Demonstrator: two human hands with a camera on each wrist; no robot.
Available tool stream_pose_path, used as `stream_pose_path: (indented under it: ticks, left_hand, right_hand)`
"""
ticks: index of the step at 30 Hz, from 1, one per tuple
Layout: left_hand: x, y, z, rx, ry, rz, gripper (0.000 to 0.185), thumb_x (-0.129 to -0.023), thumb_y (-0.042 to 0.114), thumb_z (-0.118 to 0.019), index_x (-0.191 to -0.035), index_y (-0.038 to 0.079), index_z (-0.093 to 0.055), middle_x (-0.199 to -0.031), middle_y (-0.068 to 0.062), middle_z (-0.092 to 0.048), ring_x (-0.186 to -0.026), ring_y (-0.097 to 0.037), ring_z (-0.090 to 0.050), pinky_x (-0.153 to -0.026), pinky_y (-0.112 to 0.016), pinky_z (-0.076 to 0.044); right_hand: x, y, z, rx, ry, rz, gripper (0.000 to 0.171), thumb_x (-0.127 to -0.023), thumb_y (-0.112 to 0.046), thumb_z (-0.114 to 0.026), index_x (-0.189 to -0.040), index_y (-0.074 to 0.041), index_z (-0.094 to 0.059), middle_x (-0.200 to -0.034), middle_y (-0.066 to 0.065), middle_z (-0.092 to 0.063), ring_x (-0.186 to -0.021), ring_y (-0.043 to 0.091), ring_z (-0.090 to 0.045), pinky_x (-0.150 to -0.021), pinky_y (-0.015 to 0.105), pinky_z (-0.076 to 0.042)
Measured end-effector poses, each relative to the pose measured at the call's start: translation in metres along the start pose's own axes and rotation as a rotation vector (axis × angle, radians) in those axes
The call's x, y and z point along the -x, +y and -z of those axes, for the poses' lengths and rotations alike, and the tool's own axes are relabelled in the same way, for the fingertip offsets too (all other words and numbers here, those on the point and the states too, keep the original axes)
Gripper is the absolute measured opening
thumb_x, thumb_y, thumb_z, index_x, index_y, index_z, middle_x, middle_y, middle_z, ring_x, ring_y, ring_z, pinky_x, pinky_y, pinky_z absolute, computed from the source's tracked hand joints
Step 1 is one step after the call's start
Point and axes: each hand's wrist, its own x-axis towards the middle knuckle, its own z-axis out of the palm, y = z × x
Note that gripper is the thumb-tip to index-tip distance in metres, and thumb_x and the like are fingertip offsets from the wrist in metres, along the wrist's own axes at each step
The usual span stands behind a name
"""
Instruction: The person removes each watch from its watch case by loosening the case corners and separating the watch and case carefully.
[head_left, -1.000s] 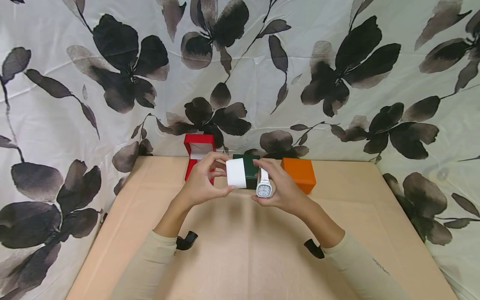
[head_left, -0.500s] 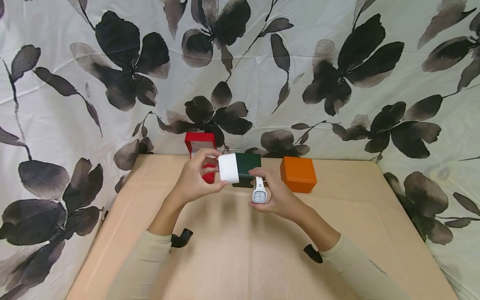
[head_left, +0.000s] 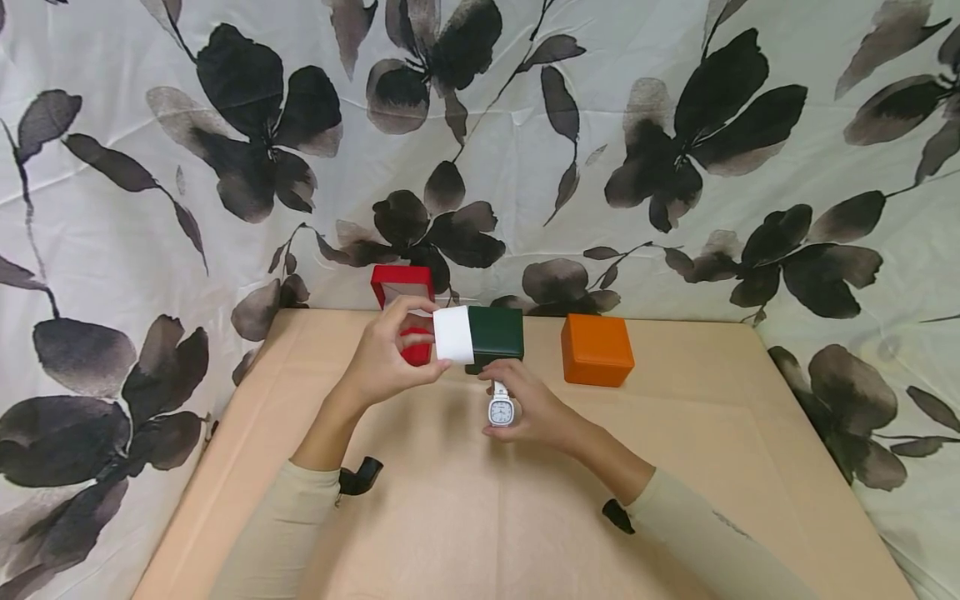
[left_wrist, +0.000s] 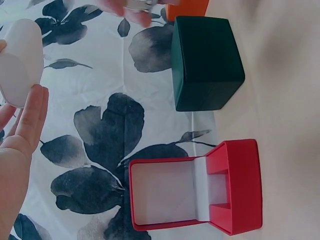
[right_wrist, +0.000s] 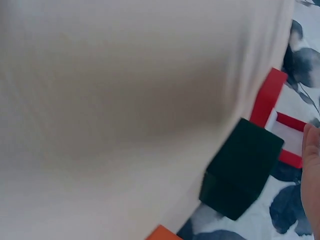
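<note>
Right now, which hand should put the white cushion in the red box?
Probably the left hand: it holds the white cushion and is nearer the open red box; the right hand holds the watch.

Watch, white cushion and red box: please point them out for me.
Watch (head_left: 501,412): head view, on its dial.
White cushion (head_left: 453,335): head view, camera-facing side.
Red box (left_wrist: 245,187): left wrist view, outer base wall.
</note>
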Motion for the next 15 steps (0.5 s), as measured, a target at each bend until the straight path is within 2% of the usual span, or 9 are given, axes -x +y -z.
stream_pose_path:
  ticks: [8, 15]
  left_hand:
    - [0.003, 0.000, 0.000, -0.011, -0.010, 0.014, 0.067, -0.073, 0.000, -0.089, -0.130, 0.003, -0.053, -0.127, -0.012, -0.057, -0.109, -0.030, -0.071, -0.088, -0.048, -0.062]
    - [0.005, -0.002, -0.001, -0.012, -0.009, 0.025, 0.067, -0.073, 0.000, -0.088, -0.130, 0.003, -0.053, -0.127, -0.012, -0.057, -0.108, -0.029, -0.071, -0.088, -0.045, -0.062]
  right_hand:
    - [-0.002, 0.009, -0.023, 0.034, -0.066, 0.003, 0.078, -0.076, -0.026, -0.091, -0.140, -0.007, -0.051, -0.145, 0.014, -0.047, -0.127, 0.025, -0.050, -0.105, 0.038, -0.055]
    - [-0.003, 0.012, -0.039, 0.061, -0.102, 0.030, 0.075, -0.077, -0.023, -0.089, -0.139, -0.005, -0.050, -0.143, 0.013, -0.046, -0.128, 0.024, -0.047, -0.106, 0.036, -0.054]
